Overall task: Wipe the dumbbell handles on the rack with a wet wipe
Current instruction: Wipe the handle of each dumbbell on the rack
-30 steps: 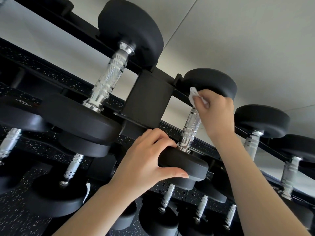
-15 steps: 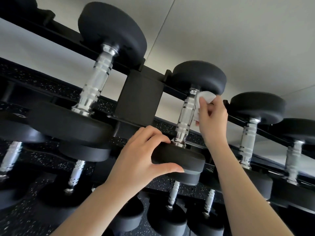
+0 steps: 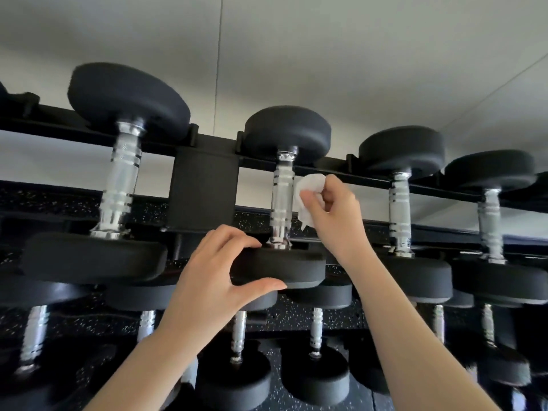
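A black dumbbell with a chrome handle (image 3: 281, 200) lies across the top tier of the black rack (image 3: 204, 188). My left hand (image 3: 216, 274) grips the rim of its near head (image 3: 284, 269), thumb under and fingers on top. My right hand (image 3: 333, 212) holds a crumpled white wet wipe (image 3: 307, 188) just right of the handle's middle, touching or nearly touching it. The far head (image 3: 287, 132) rests on the back rail.
More black dumbbells flank it on the top tier: a bigger dumbbell (image 3: 121, 185) to the left, two on the right (image 3: 400, 209) (image 3: 490, 223). A lower tier holds several more dumbbells (image 3: 315, 330). A pale wall (image 3: 326, 54) stands behind; speckled black flooring shows below.
My right hand slid the wipe down from the top of the handle to beside its middle. The view swung so the rack looks level. My left hand kept its grip.
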A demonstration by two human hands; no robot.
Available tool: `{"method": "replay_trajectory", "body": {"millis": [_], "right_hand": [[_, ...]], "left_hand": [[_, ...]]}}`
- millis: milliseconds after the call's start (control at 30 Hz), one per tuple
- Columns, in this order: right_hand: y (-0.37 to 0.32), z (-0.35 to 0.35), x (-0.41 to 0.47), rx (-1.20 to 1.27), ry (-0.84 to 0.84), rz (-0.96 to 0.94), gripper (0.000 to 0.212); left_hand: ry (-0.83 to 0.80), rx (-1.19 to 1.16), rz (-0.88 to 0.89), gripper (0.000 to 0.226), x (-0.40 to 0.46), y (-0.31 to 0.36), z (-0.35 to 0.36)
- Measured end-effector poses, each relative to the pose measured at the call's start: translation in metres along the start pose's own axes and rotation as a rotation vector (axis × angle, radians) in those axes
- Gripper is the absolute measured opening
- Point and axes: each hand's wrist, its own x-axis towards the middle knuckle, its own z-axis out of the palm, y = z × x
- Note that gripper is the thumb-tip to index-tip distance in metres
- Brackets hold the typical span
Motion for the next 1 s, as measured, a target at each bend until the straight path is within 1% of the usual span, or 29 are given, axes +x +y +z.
{"method": "replay_trajectory", "body": {"millis": [67, 167, 267, 367, 500, 667, 767, 867, 933, 1000], "right_hand": [[0.005, -0.022, -0.01, 0.011, 0.067, 0.022, 0.019], [0.016, -0.064, -0.021, 0.118, 0.212, 0.051, 0.015], [0.029, -0.102, -0.033, 0.233, 0.347, 0.086, 0.005], [0.046, -0.131, -0.043, 0.339, 0.397, 0.132, 0.004], [0.075, -0.158, -0.045, 0.425, 0.4, 0.193, 0.007], [0.114, -0.191, -0.036, 0.423, 0.338, 0.19, 0.007], [0.135, -0.212, -0.031, 0.356, 0.28, 0.153, 0.009], [0.147, -0.222, -0.02, 0.302, 0.212, 0.09, 0.004], [0.148, -0.221, -0.008, 0.207, 0.188, 0.034, 0.014], [0.144, -0.21, 0.007, 0.132, 0.156, -0.02, 0.017]], "left_hand": [[-0.017, 0.036, 0.025, 0.062, 0.003, 0.003, -0.001], [-0.033, 0.081, 0.065, 0.067, 0.01, 0.014, 0.001], [-0.028, 0.165, 0.133, 0.06, 0.017, 0.032, 0.011], [-0.035, 0.232, 0.19, 0.055, 0.027, 0.055, 0.03], [-0.046, 0.367, 0.26, 0.056, 0.041, 0.085, 0.068], [-0.049, 0.426, 0.25, 0.056, 0.044, 0.123, 0.127], [-0.045, 0.458, 0.225, 0.055, 0.041, 0.144, 0.162], [-0.039, 0.484, 0.201, 0.053, 0.039, 0.159, 0.19], [-0.044, 0.526, 0.177, 0.053, 0.036, 0.163, 0.202], [-0.041, 0.547, 0.144, 0.053, 0.032, 0.164, 0.209]]}}
